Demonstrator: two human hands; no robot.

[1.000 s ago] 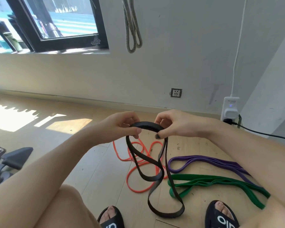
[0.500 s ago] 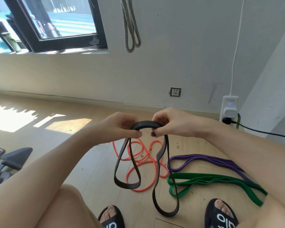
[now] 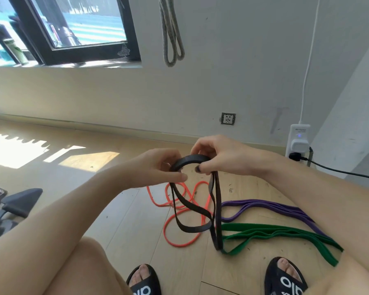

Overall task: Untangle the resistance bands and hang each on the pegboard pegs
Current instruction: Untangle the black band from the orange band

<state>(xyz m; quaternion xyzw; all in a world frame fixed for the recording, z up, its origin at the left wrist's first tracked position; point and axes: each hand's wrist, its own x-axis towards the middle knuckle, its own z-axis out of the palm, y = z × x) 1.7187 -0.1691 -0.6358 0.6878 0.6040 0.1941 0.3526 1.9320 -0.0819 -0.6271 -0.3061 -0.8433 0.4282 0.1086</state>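
Black band pinched between both hands.

White letters — "alo", seen upside down — mark both black slides.

Resistance bands: five, namely one black band, one orange band, one purple band, one green band, one grey band
Hands: two
Slide sandals: two
Wall sockets: one
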